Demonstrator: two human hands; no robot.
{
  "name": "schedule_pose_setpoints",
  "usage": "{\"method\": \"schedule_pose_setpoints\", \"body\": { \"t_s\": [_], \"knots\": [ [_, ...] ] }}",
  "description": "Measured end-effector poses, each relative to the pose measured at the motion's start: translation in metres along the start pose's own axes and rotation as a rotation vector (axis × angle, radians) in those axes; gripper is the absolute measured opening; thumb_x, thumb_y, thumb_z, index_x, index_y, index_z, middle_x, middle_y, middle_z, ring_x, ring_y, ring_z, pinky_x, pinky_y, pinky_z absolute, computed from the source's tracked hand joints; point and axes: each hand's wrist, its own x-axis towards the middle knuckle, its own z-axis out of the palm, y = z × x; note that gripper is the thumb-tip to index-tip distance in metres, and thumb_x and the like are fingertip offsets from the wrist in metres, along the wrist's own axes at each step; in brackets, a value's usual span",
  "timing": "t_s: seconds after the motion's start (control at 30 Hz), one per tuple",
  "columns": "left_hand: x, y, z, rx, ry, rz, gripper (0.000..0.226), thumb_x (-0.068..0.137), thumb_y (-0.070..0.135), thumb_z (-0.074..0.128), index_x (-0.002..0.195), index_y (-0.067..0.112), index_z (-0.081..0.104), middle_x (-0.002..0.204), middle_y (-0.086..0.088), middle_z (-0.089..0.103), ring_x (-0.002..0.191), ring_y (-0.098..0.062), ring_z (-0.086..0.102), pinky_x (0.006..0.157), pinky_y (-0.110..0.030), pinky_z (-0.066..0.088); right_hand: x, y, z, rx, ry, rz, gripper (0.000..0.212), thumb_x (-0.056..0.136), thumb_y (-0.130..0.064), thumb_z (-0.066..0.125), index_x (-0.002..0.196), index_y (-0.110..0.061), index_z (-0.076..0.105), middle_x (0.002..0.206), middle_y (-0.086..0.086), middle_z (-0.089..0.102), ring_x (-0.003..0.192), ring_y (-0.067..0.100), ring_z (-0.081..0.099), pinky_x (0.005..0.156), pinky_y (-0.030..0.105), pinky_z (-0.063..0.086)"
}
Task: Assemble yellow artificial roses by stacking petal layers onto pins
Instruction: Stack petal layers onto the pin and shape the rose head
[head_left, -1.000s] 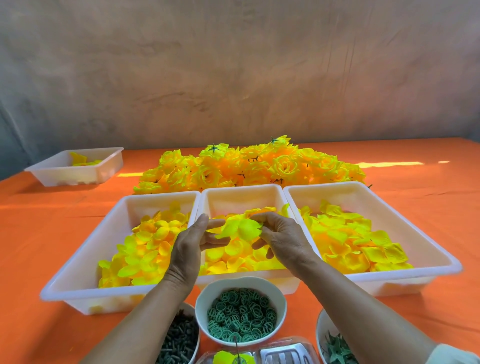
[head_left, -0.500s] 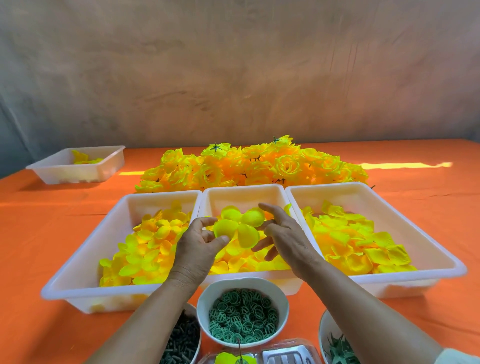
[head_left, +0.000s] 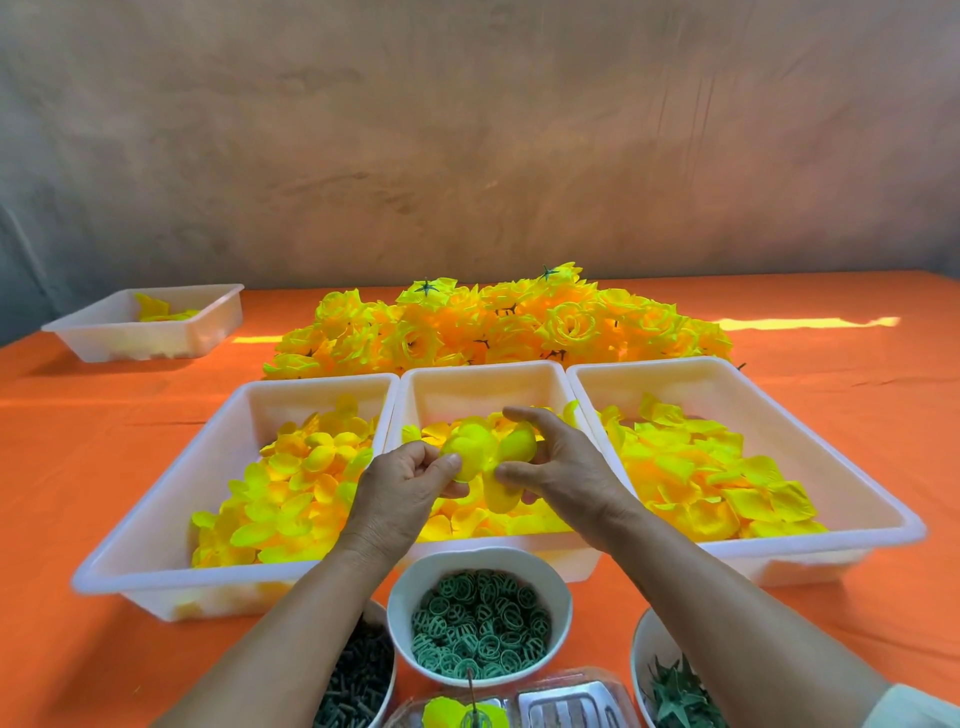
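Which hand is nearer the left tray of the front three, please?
Left. The left hand is above the right rim of the left tray; the right hand is over the middle tray.

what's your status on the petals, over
Left hand and right hand both pinching one petal layer, over the middle tray. Layer not yet on the pin. Way to pin open, above the ring bowl.

The petal layer (head_left: 480, 457) looks like thin, matt fabric with soft edges. The white tray (head_left: 483, 366) under it is smooth, milky, half-translucent plastic with a dull sheen, and the orange tablecloth (head_left: 78, 441) is matt cloth, faintly creased. The white bowl (head_left: 400, 587) is glossy and smooth, the green rings (head_left: 480, 623) in it are matt moulded plastic, and the wall (head_left: 467, 130) behind is rough and mottled like plaster.
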Motion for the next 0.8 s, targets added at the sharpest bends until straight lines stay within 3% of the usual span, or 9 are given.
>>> {"method": "schedule_pose_setpoints", "body": {
  "t_s": [0.13,0.23,0.33,0.4,0.6,0.7,0.8],
  "knots": [
    [-0.0022,0.0012,-0.0009,0.056,0.018,0.004,0.028,0.091,0.035,0.064,0.069,0.018,0.060,0.063,0.002,0.072,0.048,-0.006,0.054,0.054,-0.028,0.035,-0.0011,-0.0011,-0.0001,0.013,-0.004,-0.012,0.062,0.076,-0.010,0.080,0.130,-0.029,0.054,0.070,0.001,0.056,0.050,0.002,0.052,0.049,0.019,0.044],
    [-0.0020,0.0050,-0.0006,0.041,0.014,-0.028,0.037,0.081,0.051,0.054,0.071,0.016,0.062,0.063,0.002,0.072,0.072,-0.022,0.065,0.069,-0.035,0.045,-0.0020,-0.0015,-0.0004,0.030,-0.014,-0.019,0.061,0.078,-0.009,0.078,0.129,-0.030,0.054,0.072,-0.001,0.054,0.052,-0.002,0.051,0.050,0.017,0.044],
    [-0.0002,0.0070,-0.0006,0.008,-0.006,-0.048,0.042,0.075,0.059,0.054,0.075,0.020,0.067,0.070,0.004,0.074,0.084,-0.020,0.070,0.086,-0.042,0.048,-0.0033,-0.0030,0.0004,0.059,-0.053,-0.022,0.063,0.081,-0.002,0.073,0.132,-0.031,0.052,0.074,0.003,0.052,0.056,0.002,0.050,0.052,0.016,0.043],
    [-0.0004,0.0064,-0.0003,0.016,-0.007,-0.035,0.043,0.071,0.064,0.059,0.074,0.023,0.069,0.074,0.005,0.075,0.085,-0.018,0.071,0.088,-0.043,0.050,-0.0036,-0.0041,0.0007,0.076,-0.076,-0.033,0.065,0.083,0.003,0.069,0.134,-0.032,0.050,0.071,0.005,0.048,0.057,0.005,0.048,0.054,0.016,0.042],
    [-0.0017,0.0050,0.0005,0.062,0.029,0.014,0.023,0.064,0.046,0.068,0.073,0.026,0.071,0.073,0.003,0.072,0.073,-0.013,0.063,0.076,-0.037,0.051,-0.0017,-0.0037,-0.0006,0.062,-0.084,-0.026,0.075,0.083,0.009,0.064,0.140,-0.034,0.044,0.093,0.020,0.064,0.077,0.016,0.060,0.073,0.033,0.050],
    [-0.0017,0.0038,0.0010,0.060,0.012,0.021,0.020,0.065,0.042,0.071,0.076,0.026,0.072,0.076,0.001,0.073,0.073,-0.012,0.063,0.074,-0.033,0.051,0.0000,-0.0030,-0.0016,0.039,-0.055,-0.015,0.077,0.079,0.008,0.064,0.139,-0.036,0.044,0.098,0.003,0.065,0.077,0.009,0.061,0.071,0.025,0.051],
    [-0.0026,0.0024,0.0008,0.074,0.006,0.025,0.011,0.071,0.035,0.076,0.077,0.027,0.072,0.076,0.001,0.073,0.073,-0.014,0.065,0.073,-0.033,0.052,0.0006,-0.0036,-0.0020,0.021,-0.054,-0.006,0.073,0.076,-0.007,0.070,0.138,-0.037,0.045,0.118,0.000,0.056,0.089,0.011,0.058,0.071,0.020,0.049]
  ]
}}
